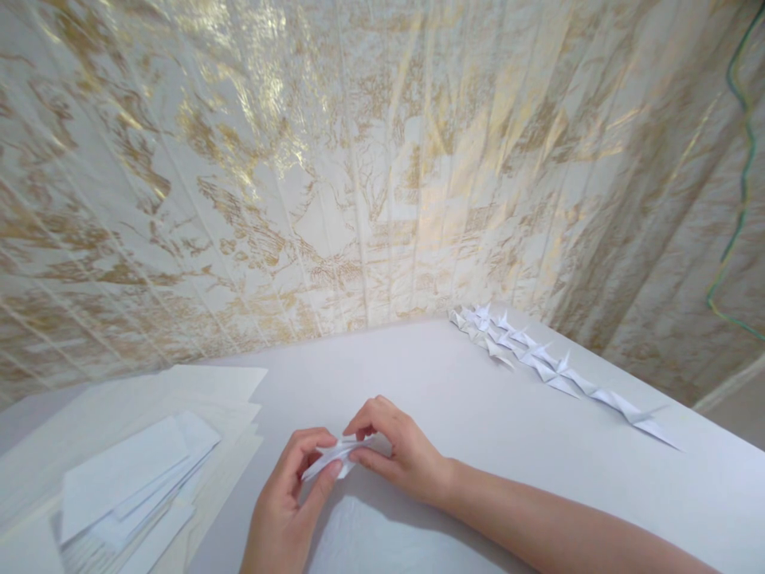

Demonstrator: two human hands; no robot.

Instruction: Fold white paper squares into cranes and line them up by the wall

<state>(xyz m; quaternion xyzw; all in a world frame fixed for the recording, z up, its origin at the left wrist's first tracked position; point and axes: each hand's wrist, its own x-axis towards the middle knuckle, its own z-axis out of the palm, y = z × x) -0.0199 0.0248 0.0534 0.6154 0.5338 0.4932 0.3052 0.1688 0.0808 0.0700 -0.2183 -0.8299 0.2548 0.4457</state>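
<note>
A small piece of folded white paper point(339, 454) is held between both hands, just above the white table. My left hand point(292, 486) pinches its left side, thumb in front and fingers behind. On the other side, my right hand point(402, 450) grips the paper between thumb and bent fingers. Several layered, pointed flaps show between the fingertips; the rest of the paper is covered by the fingers. Rows of folded white paper cranes point(538, 359) lie along the table's right side, apart from both hands.
On the left, white paper pieces point(125, 470) rest on larger cream sheets point(236, 399). The white table point(382, 359) meets a gold-patterned curtain point(335, 183) at the back. A green and yellow cord point(747, 159) hangs at the far right.
</note>
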